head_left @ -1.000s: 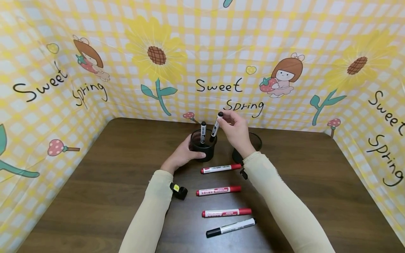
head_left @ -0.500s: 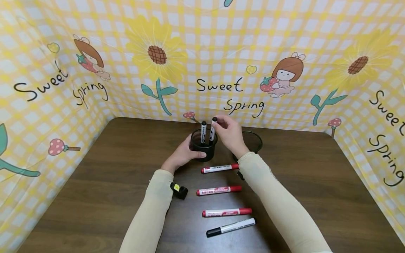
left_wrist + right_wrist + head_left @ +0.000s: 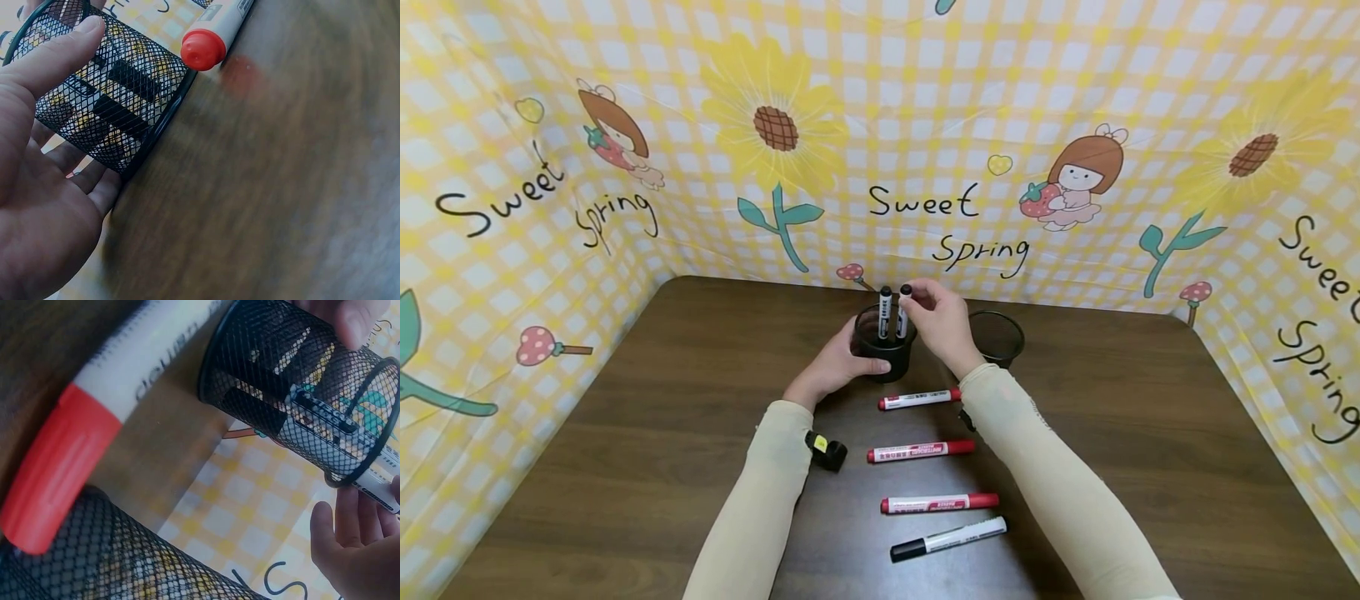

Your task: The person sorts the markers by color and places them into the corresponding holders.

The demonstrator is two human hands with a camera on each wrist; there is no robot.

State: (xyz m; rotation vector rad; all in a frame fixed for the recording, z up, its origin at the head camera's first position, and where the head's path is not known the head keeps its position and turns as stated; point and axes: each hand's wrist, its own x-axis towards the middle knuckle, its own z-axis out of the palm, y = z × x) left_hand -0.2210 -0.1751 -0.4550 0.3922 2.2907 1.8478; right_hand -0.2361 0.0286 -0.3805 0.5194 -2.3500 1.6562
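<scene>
My left hand (image 3: pixel 833 367) holds a black mesh pen cup (image 3: pixel 895 364), its thumb across the front in the head view. Inside stands a black-and-white marker (image 3: pixel 884 313). A second black-and-white marker (image 3: pixel 902 321) is also in the cup, and my right hand (image 3: pixel 942 323) pinches its upper end. Through the mesh (image 3: pixel 262 381) in the right wrist view, dark lower ends of the markers show near the base. The left wrist view has the left thumb (image 3: pixel 62 53) along the mesh and the other fingers beneath.
Another black mesh cup (image 3: pixel 1000 340) stands at the right, partly behind the right wrist. Red-capped markers (image 3: pixel 919 399), (image 3: pixel 921 452), (image 3: pixel 940 504) lie in a column on the wooden table (image 3: pixel 625 450). A black-capped marker (image 3: pixel 949 539) lies nearest the front. Patterned cloth (image 3: pixel 820 233) rises behind.
My right hand has moved left and down, lowering its marker from a tilt over the rim to nearly upright inside the cup. The left hand keeps its hold on the cup.
</scene>
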